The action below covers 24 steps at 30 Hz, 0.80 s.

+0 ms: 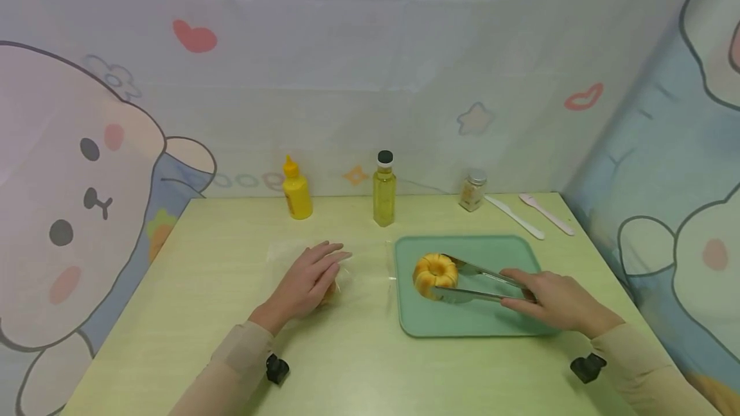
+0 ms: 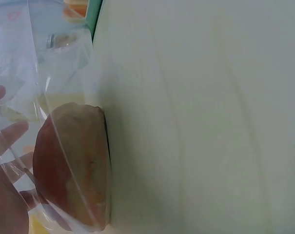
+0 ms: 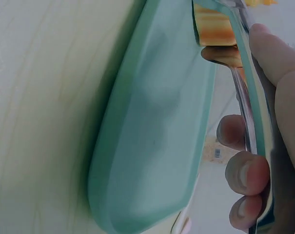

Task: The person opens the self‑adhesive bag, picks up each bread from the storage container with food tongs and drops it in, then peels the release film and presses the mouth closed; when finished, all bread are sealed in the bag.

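In the head view my right hand [image 1: 557,300] holds metal tongs [image 1: 476,294]. Their tips lie on either side of a golden, ring-shaped bread [image 1: 436,275] on the green tray [image 1: 480,326]. The right wrist view shows fingers [image 3: 247,173] curled round the tongs' handle. My left hand [image 1: 303,284] is over a clear plastic bag, its fingers extended. From the left wrist, a browned bread roll [image 2: 74,165] shows inside the clear bag [image 2: 64,73], on the table, with the fingertips seen through the plastic beside it. In the head view the hand mostly hides this roll.
Along the table's back stand a yellow squeeze bottle [image 1: 297,194], a bottle of yellowish liquid [image 1: 384,194] and a small silver-capped jar [image 1: 473,191]. A white plastic knife [image 1: 514,217] and a pale pink fork [image 1: 546,214] lie behind the tray. A printed cloth backdrop [image 1: 324,69] rises behind.
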### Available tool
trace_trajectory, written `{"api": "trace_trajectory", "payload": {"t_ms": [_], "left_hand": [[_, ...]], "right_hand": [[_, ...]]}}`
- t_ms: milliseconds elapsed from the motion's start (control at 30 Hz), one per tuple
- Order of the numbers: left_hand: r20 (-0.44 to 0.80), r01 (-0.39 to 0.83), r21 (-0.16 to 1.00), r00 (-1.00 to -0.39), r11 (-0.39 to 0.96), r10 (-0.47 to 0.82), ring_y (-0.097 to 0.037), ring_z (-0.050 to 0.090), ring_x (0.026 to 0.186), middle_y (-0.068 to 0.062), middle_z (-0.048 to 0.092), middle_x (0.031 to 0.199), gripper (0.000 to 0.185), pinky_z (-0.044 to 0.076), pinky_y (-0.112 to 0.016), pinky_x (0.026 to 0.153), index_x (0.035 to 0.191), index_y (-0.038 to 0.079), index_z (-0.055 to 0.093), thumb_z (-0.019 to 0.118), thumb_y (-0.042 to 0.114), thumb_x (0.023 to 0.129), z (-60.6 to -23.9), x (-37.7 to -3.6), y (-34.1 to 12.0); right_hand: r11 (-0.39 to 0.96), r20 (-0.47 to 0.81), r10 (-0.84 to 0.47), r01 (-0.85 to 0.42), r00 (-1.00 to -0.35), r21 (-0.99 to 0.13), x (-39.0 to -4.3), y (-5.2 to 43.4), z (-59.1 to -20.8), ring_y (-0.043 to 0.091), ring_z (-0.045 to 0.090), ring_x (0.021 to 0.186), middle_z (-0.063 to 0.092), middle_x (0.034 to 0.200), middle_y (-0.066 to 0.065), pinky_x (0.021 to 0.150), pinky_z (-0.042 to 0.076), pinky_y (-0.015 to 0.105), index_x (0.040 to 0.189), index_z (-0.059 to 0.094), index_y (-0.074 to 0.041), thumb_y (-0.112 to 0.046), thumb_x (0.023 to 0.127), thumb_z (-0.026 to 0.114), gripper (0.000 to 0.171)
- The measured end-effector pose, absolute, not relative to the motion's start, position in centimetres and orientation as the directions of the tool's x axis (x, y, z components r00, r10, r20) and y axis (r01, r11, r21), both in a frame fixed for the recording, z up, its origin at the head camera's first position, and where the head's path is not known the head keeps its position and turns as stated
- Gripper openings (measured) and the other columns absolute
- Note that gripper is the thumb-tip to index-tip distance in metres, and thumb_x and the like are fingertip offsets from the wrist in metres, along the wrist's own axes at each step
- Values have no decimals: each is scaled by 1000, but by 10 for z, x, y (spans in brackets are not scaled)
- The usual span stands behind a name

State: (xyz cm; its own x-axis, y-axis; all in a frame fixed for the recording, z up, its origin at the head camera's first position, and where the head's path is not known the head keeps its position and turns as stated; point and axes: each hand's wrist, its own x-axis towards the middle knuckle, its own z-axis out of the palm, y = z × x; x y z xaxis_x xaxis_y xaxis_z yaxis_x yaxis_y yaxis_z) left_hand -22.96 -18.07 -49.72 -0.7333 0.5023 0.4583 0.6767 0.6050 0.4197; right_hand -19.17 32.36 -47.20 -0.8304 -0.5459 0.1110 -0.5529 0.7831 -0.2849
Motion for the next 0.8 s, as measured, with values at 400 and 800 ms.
{"api": "trace_trajectory", "payload": {"t_ms": [400,800], "left_hand": [[462,676,416,-733,608,499,-49,49,142,-14,60,148,34,32,-77,113,141,16,68,53,19,110,-496,-231,-179],[487,682,388,-723,620,491,-50,50,140,-17,62,146,36,31,-80,111,143,17,67,53,20,110,-494,-230,-176]], "right_hand": [[772,261,-561,-611,-785,-178,-196,310,-464,-7,29,51,38,66,-24,46,29,20,138,65,-14,-42,97,76,51],[728,381,-607,-680,-698,-87,-207,279,-452,-7,27,54,37,70,-21,45,24,18,137,65,-16,-42,92,81,55]]}}
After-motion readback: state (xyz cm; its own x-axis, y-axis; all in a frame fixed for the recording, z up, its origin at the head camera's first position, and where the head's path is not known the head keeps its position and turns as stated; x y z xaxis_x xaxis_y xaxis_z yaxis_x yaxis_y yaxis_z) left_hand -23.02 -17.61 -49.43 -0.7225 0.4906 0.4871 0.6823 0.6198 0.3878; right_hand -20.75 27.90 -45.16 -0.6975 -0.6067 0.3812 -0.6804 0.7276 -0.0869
